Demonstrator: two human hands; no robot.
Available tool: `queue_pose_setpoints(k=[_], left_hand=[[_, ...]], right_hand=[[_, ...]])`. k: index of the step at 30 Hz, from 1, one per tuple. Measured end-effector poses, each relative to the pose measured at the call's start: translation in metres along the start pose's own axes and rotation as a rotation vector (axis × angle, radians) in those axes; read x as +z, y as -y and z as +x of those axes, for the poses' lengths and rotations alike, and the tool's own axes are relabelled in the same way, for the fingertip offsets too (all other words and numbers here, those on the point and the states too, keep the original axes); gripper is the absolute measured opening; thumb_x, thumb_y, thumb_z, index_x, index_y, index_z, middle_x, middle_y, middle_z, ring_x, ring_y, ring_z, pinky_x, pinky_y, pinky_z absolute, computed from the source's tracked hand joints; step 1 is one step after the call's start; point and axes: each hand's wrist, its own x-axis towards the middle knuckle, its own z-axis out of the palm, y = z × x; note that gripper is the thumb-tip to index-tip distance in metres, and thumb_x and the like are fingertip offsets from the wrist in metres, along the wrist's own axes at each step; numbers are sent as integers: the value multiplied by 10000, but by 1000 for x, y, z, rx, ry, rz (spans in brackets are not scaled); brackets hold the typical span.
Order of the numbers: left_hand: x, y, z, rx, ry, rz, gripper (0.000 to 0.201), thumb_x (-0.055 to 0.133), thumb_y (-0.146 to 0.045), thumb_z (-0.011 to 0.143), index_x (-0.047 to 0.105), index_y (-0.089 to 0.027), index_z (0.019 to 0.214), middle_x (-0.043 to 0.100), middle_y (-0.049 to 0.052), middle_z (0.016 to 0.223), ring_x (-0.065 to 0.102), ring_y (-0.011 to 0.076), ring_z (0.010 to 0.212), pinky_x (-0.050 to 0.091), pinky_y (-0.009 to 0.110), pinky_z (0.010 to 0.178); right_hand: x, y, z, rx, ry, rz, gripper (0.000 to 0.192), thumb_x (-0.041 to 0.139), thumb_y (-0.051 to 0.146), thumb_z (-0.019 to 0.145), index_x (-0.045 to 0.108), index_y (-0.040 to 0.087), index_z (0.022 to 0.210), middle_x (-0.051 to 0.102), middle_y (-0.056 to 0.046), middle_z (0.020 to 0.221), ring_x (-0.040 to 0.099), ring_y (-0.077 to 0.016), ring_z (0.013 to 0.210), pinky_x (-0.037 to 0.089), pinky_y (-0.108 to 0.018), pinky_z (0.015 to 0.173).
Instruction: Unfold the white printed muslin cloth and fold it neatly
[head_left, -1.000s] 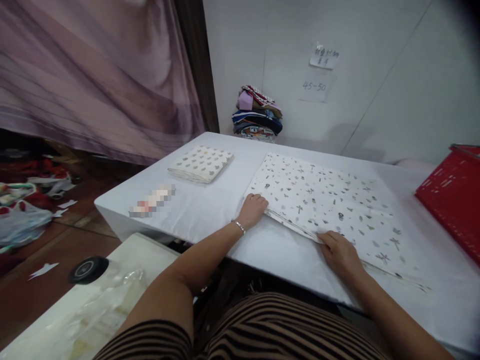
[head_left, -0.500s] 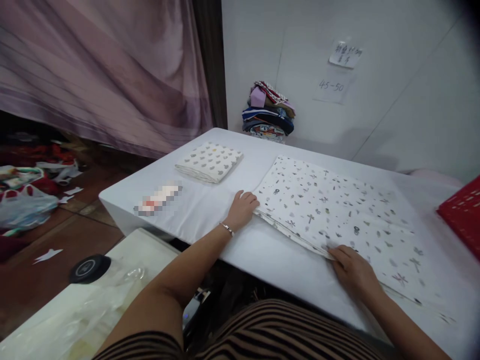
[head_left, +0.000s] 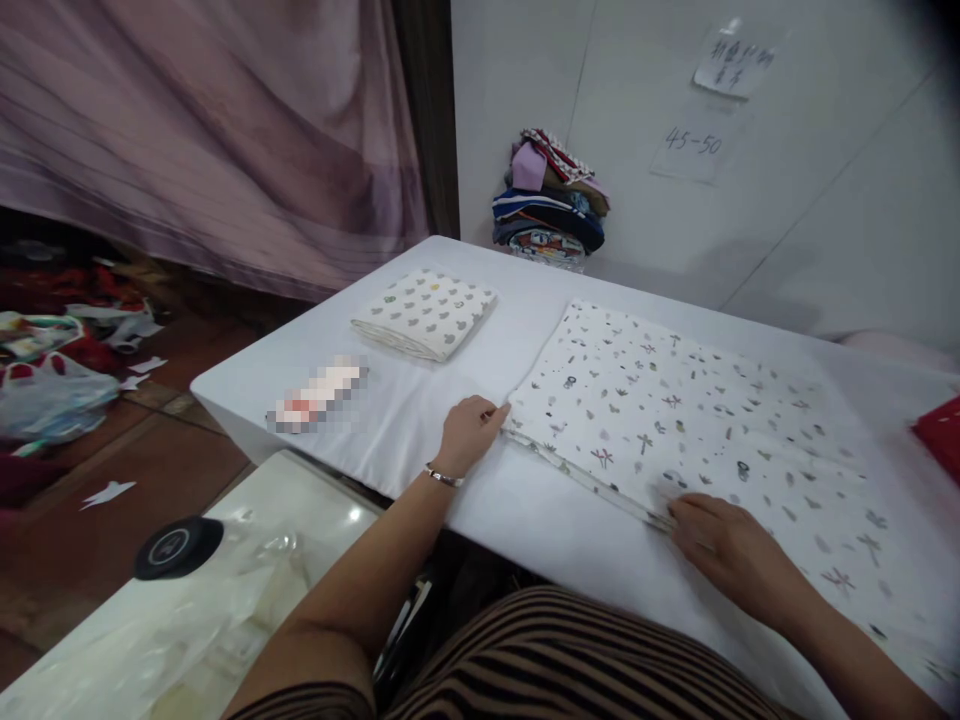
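Your left hand (head_left: 466,435): fingers curled together at the printed cloth (head_left: 697,420) corner. Your right hand (head_left: 731,555): fingers flat, close together, pressing its near edge.

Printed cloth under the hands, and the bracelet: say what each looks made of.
Printed cloth: likely thin woven cotton, matte; it lies flat in limp folded layers. Bracelet on the left hand: probably metal, shiny; it glints. The right hand rests on the cloth's edge.
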Motion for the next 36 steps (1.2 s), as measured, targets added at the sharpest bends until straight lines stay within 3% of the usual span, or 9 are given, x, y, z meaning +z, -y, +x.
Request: queue_pose_setpoints(k=[3, 7, 13, 16, 20, 23, 26, 31, 36], left_hand=[[1, -4, 0, 18, 36, 26, 306, 545, -409, 811, 591, -195, 598, 603, 9, 675, 533, 154, 726, 373, 286, 685], [3, -2, 2, 27, 36, 6, 213, 591, -313, 772, 582, -195, 595, 601, -1, 668, 528, 147, 714, 363, 286, 696], [4, 4, 3, 18, 15, -165, 168, 601, -256, 752, 562, -189, 602, 572, -16, 652, 509, 123, 669, 368, 256, 653], [3, 5, 3, 37, 52, -282, 205, 558, -266, 792, 548, -186, 604, 551, -19, 645, 501, 116, 656, 381, 251, 653], [-2, 7, 2, 90, 97, -393, 221, 456, -270, 861, 588, -191, 702, 587, 3, 741, 536, 127, 738, 414, 260, 712], [-5, 8, 0, 68, 19, -286, 146, 487, -243, 840, 614, -198, 784, 608, 17, 841, 540, 146, 831, 413, 285, 785], [-6, 7, -2, 43, 4, -107, 164, 553, -306, 813, 618, -194, 712, 599, 28, 838, 528, 166, 841, 400, 318, 804], [-3, -1, -5, 72, 92, 32, 238, 637, -415, 757, 618, -196, 665, 592, 32, 828, 521, 184, 848, 371, 343, 781], [0, -3, -5, 75, 104, 17, 145, 661, -311, 735, 603, -195, 669, 593, 18, 816, 522, 184, 864, 365, 336, 775]], right_hand=[[-4, 26, 40, -26, -13, 159, 286, 437, 368, 885, 640, 241, 1041, 636, -85, 1101, 596, -227, 991, 512, -383, 825], [8, 74, 109, -165, -12, 328, 272, 412, 326, 904, 614, 223, 1053, 628, -69, 1088, 574, -197, 1006, 487, -346, 846], [32, 128, 179, -194, 20, 248, 293, 549, 389, 830, 572, 181, 1036, 600, -85, 1013, 545, -209, 932, 442, -316, 756], [40, 135, 189, -163, 13, 260, 247, 544, 400, 828, 571, 175, 929, 593, -65, 922, 537, -182, 842, 410, -281, 688], [45, 131, 189, -115, -28, 469, 173, 446, 280, 873, 572, 191, 794, 587, -13, 784, 525, -131, 728, 385, -251, 657], [46, 126, 187, -49, -87, 661, 212, 428, 286, 871, 575, 194, 748, 576, 4, 707, 519, -127, 685, 388, -250, 646], [44, 125, 184, 47, -120, 786, 227, 448, 333, 859, 579, 191, 742, 568, 6, 675, 513, -129, 655, 388, -247, 612], [39, 125, 181, 23, -154, 779, 220, 455, 327, 857, 590, 187, 754, 572, 0, 691, 510, -128, 658, 386, -244, 612], [39, 125, 184, 9, -177, 748, 178, 475, 309, 852, 606, 191, 832, 585, -5, 735, 523, -133, 692, 397, -249, 649]])
